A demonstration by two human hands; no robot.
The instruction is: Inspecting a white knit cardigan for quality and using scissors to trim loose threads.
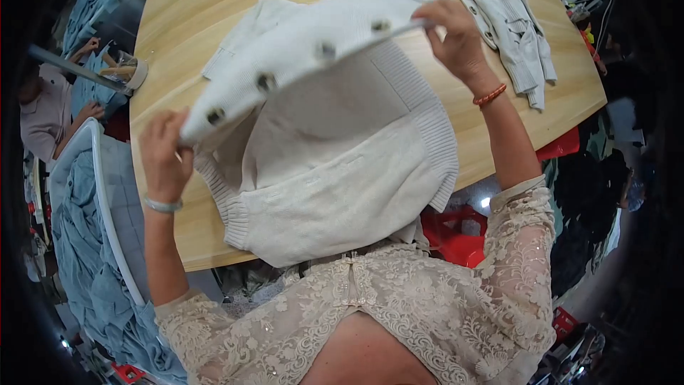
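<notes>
A cream knit cardigan [342, 192] lies spread over the near part of the wooden table, its lower part hanging at the front edge. Its button band [296, 64], with several dark round buttons, is lifted and stretched slantwise between my hands. My left hand [167, 150] grips the lower left end of the band. At the upper right, my right hand [452, 36] pinches the band's other end, thumb beneath. Ribbed edging shows on both sides of the cardigan. Some of the band is blurred by motion.
More cream cardigans [499, 21] lie at the table's [185, 21] far right. A white bin [100, 192] of blue-grey garments stands left. Beyond it sits another person [53, 107]. A round container [135, 75] is at the left edge; a red stool [463, 235] stands below.
</notes>
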